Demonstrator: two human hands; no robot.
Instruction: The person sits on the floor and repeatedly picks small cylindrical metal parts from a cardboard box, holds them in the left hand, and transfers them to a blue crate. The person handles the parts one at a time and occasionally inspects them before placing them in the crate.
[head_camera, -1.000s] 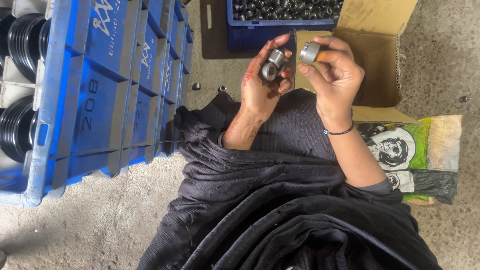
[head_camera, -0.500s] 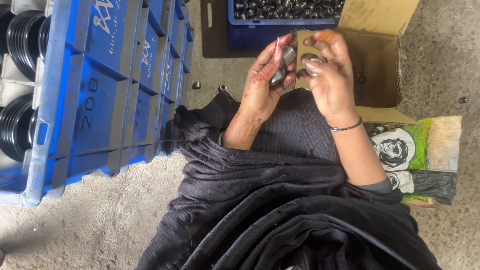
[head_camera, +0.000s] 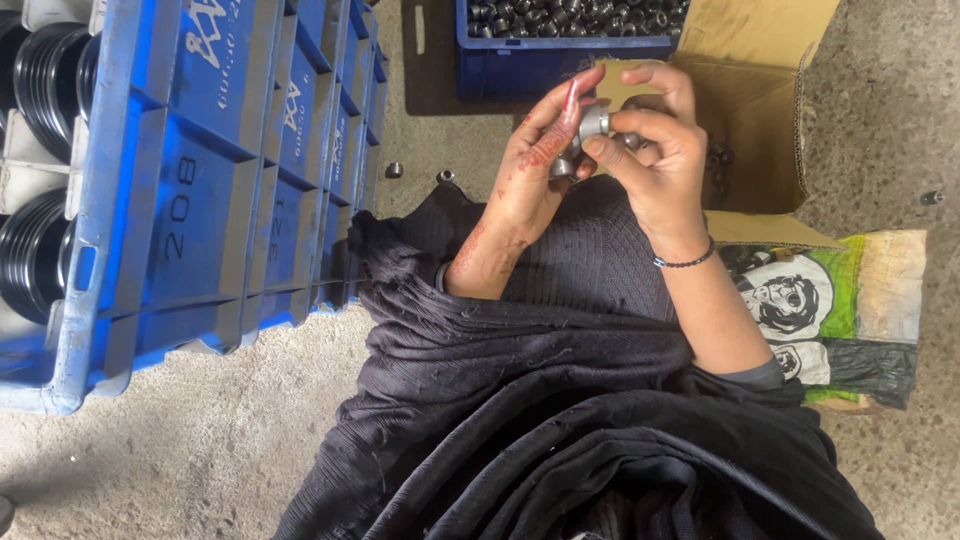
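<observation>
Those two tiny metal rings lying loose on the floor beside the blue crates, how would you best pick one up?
Probably from straight above, pinching the outer wall of a loose ring between thumb and finger. Each lies on the concrete floor, the other ring apart from it, so the sides look reachable. Both hands hold parts.

An open brown cardboard box (head_camera: 760, 120) stands on the floor, upper right, flaps up. Just below it lies a printed bag (head_camera: 850, 300) — green, white and black, with a cartoon picture. Stacked blue plastic crates (head_camera: 200, 180) at left carry white markings.
</observation>
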